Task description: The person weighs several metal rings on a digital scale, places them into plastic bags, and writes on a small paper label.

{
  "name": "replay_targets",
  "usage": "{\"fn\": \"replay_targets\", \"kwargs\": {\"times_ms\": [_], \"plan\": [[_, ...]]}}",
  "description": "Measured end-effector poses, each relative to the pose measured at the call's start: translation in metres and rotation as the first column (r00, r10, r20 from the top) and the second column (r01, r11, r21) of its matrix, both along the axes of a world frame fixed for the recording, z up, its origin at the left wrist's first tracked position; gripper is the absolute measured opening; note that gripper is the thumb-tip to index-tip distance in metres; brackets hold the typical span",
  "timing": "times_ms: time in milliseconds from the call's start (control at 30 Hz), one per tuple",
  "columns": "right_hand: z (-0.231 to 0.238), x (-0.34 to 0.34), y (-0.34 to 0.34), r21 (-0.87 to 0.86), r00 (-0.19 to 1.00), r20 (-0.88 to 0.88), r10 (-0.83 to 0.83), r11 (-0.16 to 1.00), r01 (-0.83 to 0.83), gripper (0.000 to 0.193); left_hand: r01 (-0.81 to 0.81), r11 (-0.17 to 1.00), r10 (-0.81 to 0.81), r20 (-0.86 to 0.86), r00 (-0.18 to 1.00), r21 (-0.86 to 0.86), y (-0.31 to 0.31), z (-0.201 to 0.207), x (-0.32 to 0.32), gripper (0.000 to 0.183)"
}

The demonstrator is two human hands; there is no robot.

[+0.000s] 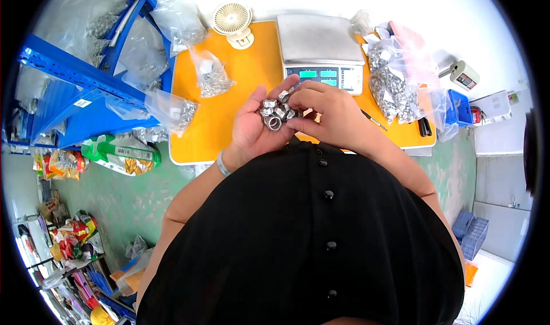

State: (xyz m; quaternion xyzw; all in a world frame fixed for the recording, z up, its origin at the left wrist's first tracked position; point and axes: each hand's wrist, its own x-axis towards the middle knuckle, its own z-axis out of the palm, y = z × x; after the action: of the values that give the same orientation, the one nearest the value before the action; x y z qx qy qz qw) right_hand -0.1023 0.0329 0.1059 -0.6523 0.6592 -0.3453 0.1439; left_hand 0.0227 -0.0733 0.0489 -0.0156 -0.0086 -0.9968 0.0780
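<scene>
Rings (276, 112) lie heaped in the upturned left hand (250, 131), fingers spread in a loose cup. The right hand (329, 108) touches the heap; whether its fingers pinch a ring cannot be told. Caution: tilting the palm or pushing the heap's edge could spill rings onto the bench (200, 144).

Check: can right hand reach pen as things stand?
Likely yes: the pen lies on the table close by the right hand, nothing on top. That hand is busy at the metal pieces in the left hand, though.
</scene>
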Motion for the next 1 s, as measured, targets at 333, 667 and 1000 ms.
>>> {"fn": "replay_targets", "kwargs": {"times_ms": [333, 667, 1000], "plan": [[0.003, 0.000, -0.002, -0.060, 0.996, 0.086, -0.025, 0.998, 0.030, 0.023, -0.060, 0.996, 0.067, 0.121, 0.990, -0.063, -0.001, 0.011, -0.005, 0.054], [0.001, -0.008, -0.003, -0.109, 0.992, -0.077, 0.100, 0.988, -0.109, 0.025, -0.048, 0.998, 0.054, 0.141, 0.989, -0.042, -0.003, 0.012, -0.005, 0.056], [0.006, -0.008, -0.006, -0.012, 0.977, -0.163, 0.135, 0.990, -0.139, 0.043, 0.013, 1.000, -0.013, 0.036, 0.999, 0.020, -0.002, -0.001, -0.007, 0.058]]}}
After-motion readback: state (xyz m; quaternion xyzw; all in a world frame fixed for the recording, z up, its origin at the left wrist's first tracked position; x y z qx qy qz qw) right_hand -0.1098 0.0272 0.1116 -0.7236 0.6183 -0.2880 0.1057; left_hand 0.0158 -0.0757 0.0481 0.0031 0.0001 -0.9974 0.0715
